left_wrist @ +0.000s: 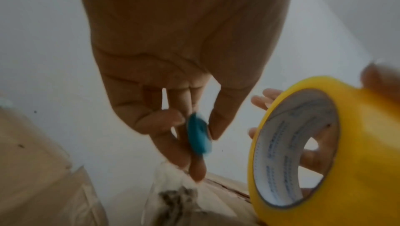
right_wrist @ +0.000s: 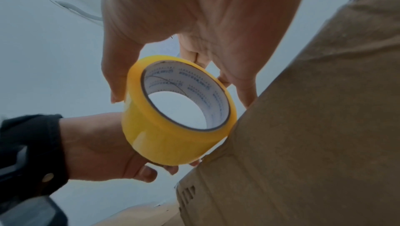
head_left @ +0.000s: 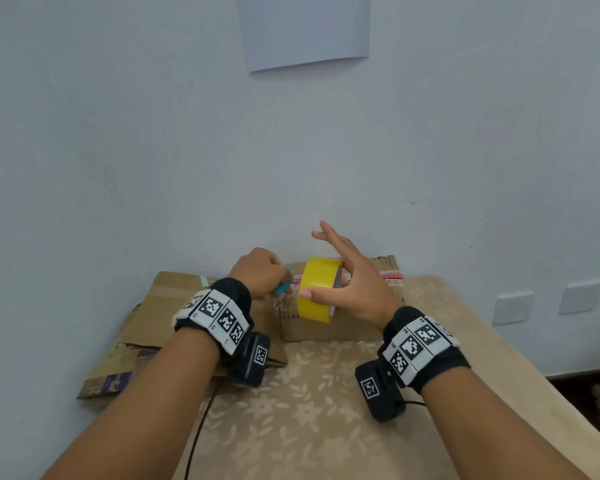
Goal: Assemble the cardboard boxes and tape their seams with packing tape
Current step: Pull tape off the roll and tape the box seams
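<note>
We note the right hand (head_left: 350, 289) holding the yellow tape roll (head_left: 317, 289) upright on its edge, above the near left part of the assembled cardboard box (head_left: 329, 327). The thumb (head_left: 317, 296) lies on the roll's near outer face; in the right wrist view other fingers (right_wrist: 245, 91) reach down at the far rim, while the head view shows two more splayed loose above. In the right wrist view the roll (right_wrist: 173, 118) touches the box's edge (right_wrist: 303, 127).

The left hand (head_left: 260, 273) sits just left of the roll, fingers curled, pinching a small teal object (head_left: 284, 287). The left wrist view shows this teal piece (left_wrist: 198, 135) between thumb and fingertips, blurred; we cannot tell what it is. Below those fingers lies a crumpled bit of clear tape (left_wrist: 173, 188) against cardboard.

The box stands at the far middle of the table (head_left: 309, 410), against the white wall (head_left: 118, 150). To its left, flattened cardboard (head_left: 146, 327) lies in a stack, reaching the near left. A patterned beige cloth covers the table. Both wrists carry black bands with black-and-white markers. A sheet of paper (head_left: 303, 29) hangs high on the wall.
</note>
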Action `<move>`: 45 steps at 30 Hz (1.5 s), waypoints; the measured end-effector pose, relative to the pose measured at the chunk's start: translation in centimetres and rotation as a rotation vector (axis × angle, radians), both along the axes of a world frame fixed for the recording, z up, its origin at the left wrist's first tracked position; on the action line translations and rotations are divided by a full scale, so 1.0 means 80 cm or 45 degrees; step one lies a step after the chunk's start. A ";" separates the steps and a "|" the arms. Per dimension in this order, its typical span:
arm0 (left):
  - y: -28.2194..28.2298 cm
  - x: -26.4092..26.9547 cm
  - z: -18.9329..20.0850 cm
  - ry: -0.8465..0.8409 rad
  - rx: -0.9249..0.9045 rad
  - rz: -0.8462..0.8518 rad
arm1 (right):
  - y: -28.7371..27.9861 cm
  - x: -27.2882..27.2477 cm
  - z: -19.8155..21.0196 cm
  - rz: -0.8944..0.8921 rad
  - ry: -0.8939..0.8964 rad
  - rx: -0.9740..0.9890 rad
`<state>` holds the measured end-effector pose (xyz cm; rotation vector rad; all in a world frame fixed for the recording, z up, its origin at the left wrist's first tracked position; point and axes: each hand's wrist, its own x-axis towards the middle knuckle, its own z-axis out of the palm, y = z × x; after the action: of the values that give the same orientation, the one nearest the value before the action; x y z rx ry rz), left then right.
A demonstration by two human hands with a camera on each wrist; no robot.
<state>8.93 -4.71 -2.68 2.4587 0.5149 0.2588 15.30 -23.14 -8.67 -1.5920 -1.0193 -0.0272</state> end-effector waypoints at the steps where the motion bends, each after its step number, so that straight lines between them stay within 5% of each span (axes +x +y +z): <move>1: 0.002 -0.004 0.001 0.044 0.006 -0.011 | 0.000 0.000 0.000 -0.004 0.001 0.003; 6: 0.001 -0.020 0.008 0.321 -0.076 -0.182 | 0.000 0.000 0.001 -0.007 -0.010 0.000; 9: -0.002 -0.017 0.011 0.113 -0.092 -0.142 | -0.001 -0.002 0.002 -0.008 -0.002 0.010; 12: -0.011 -0.008 0.017 -0.201 -0.447 -0.131 | 0.000 -0.001 0.002 -0.011 -0.011 0.013; 22: -0.036 0.018 0.031 -0.372 -0.952 -0.178 | -0.002 0.000 0.005 0.054 -0.012 0.040; 33: -0.036 0.025 0.032 -0.452 -1.006 -0.216 | -0.005 -0.002 0.006 0.085 -0.017 0.074; 45: -0.046 0.033 0.022 -0.617 -0.715 -0.301 | -0.001 0.003 0.001 0.120 0.180 0.176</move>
<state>11.54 -8.37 -0.91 1.8018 0.0650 0.5149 15.55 -23.25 -8.56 -1.3990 -0.9607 0.0770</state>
